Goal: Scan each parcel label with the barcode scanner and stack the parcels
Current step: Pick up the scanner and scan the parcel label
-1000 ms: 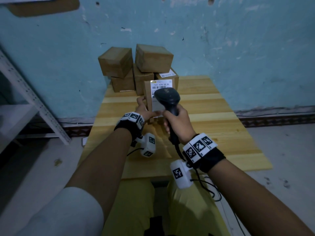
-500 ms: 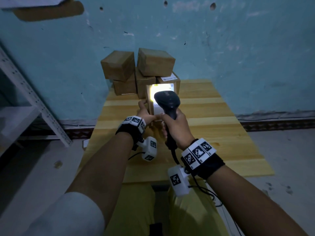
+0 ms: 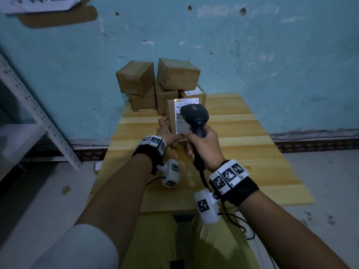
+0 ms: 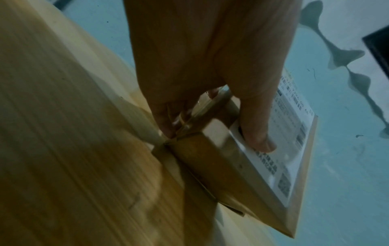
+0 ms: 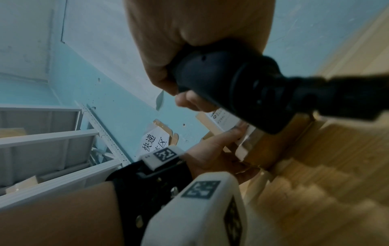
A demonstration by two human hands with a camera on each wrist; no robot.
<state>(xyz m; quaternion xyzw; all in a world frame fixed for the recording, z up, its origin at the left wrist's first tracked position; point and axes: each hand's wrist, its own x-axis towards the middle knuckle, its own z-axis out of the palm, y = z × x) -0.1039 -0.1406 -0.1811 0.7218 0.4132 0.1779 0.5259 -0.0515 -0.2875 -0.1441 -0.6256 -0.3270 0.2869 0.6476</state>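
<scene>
A small brown parcel [image 3: 172, 113] stands upright on the wooden table [image 3: 242, 133], its white label [image 3: 181, 125] facing me. My left hand [image 3: 167, 131] grips its lower left corner, thumb on the label [image 4: 288, 149], fingers behind the parcel [image 4: 210, 166]. My right hand [image 3: 204, 146] grips the handle of the black barcode scanner [image 3: 195, 115], whose head points at the label and hides part of it. In the right wrist view the scanner handle [image 5: 227, 83] fills the fist. Several brown parcels [image 3: 176, 76] are stacked at the table's far end against the wall.
The blue wall [image 3: 252, 55] rises directly behind the stack. A white metal shelf rack [image 3: 38, 117] stands to the left of the table. The scanner's cable [image 3: 233, 220] hangs off the near table edge by my lap. Bare wood lies to the right of my hands.
The scanner's bright light on the label, seen half a second ago, is off now. Both hands and the parcel stay in nearly the same place.
</scene>
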